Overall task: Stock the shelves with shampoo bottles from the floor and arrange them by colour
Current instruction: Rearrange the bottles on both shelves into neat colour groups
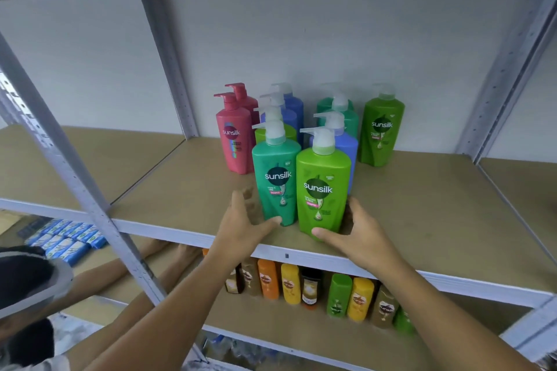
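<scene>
Up on the middle shelf [180, 190], near the front edge | teal bottle [275, 178] and lime-green bottle [322, 190] stood upright, side by side | left hand [241, 226] was spread loose, thumb touching the teal bottle's base | right hand [361, 235] cupped the lime-green bottle's foot, thumb in front, fingers round the side | pink bottles [233, 135] sat further back

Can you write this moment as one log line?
step: stocking shelf | left hand: fingers spread, thumb touching teal bottle | right hand: holds lime bottle at base | both bottles upright
</scene>
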Motion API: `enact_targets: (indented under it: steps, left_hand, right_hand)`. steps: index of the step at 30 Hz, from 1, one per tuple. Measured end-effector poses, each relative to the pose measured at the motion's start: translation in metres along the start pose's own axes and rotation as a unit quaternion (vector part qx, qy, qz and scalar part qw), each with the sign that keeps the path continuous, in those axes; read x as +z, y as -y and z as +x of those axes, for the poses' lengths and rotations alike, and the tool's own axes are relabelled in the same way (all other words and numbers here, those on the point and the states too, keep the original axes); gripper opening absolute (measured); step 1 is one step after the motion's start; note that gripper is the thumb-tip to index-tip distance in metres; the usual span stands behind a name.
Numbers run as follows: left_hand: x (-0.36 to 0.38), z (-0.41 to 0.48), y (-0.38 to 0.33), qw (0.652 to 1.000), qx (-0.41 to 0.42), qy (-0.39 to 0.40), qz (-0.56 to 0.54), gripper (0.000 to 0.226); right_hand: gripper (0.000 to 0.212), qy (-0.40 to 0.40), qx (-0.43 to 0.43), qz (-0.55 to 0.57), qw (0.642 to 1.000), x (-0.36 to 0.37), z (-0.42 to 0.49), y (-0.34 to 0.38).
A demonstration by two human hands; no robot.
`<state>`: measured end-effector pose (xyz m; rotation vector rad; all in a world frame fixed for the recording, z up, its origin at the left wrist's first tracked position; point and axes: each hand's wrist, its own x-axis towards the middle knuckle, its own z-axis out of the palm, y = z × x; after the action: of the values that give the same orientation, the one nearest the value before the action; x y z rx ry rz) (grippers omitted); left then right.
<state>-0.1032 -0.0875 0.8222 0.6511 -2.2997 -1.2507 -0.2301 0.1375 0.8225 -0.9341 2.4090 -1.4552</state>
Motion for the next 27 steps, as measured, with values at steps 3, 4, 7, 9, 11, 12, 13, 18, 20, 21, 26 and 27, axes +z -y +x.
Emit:
enact_targets:
  steps: [3, 4, 7, 9, 11, 12, 13, 18, 20, 21, 26, 27]
  left_hand:
    - [-0.001, 0.02, 0.002, 0.997, 0.018, 0.055, -0.053, 0.079]
    - [0.0, 0.026, 0.005, 0.996, 0.022, 0.062, -0.057, 0.076]
    - [0.001, 0.036, 0.013, 0.994, 0.03, 0.087, -0.06, 0.063]
    - [0.001, 0.039, 0.016, 0.992, 0.032, 0.097, -0.074, 0.061]
    - [0.0, 0.039, 0.016, 0.99, 0.039, 0.112, -0.073, 0.062]
    - [0.0, 0.039, 0.015, 0.99, 0.043, 0.119, -0.068, 0.062]
    - [0.0, 0.038, 0.013, 0.989, 0.048, 0.125, -0.065, 0.062]
    - [0.005, 0.029, 0.006, 0.986, 0.063, 0.14, -0.063, 0.075]
    - [0.008, 0.026, 0.003, 0.985, 0.064, 0.148, -0.061, 0.079]
    - [0.011, 0.025, 0.0, 0.985, 0.062, 0.151, -0.057, 0.079]
    - [0.033, 0.014, -0.017, 0.985, 0.061, 0.146, -0.062, 0.062]
    - [0.038, 0.013, -0.02, 0.985, 0.061, 0.146, -0.061, 0.062]
  right_hand:
    - [0.071, -0.017, 0.006, -0.018, 1.0, 0.004, 0.001, -0.001]
    - [0.071, -0.02, 0.006, -0.022, 1.0, 0.005, 0.001, -0.003]
    - [0.069, -0.031, 0.014, -0.025, 0.999, 0.005, -0.001, -0.006]
    - [0.068, -0.034, 0.018, -0.021, 0.999, 0.005, -0.002, -0.006]
    - [0.068, -0.035, 0.02, -0.019, 0.999, 0.004, -0.003, -0.006]
    - [0.068, -0.036, 0.02, -0.018, 0.999, 0.002, -0.004, -0.007]
    - [0.068, -0.037, 0.02, -0.019, 0.999, 0.001, -0.006, -0.008]
    - [0.066, -0.052, 0.019, -0.026, 0.998, -0.01, -0.01, -0.013]
    - [0.067, -0.052, 0.022, -0.028, 0.998, -0.016, -0.012, -0.016]
    - [0.068, -0.051, 0.022, -0.028, 0.998, -0.019, -0.013, -0.018]
    - [0.063, -0.054, 0.03, -0.035, 0.997, -0.039, -0.019, -0.027]
    - [0.063, -0.055, 0.031, -0.036, 0.997, -0.044, -0.02, -0.029]
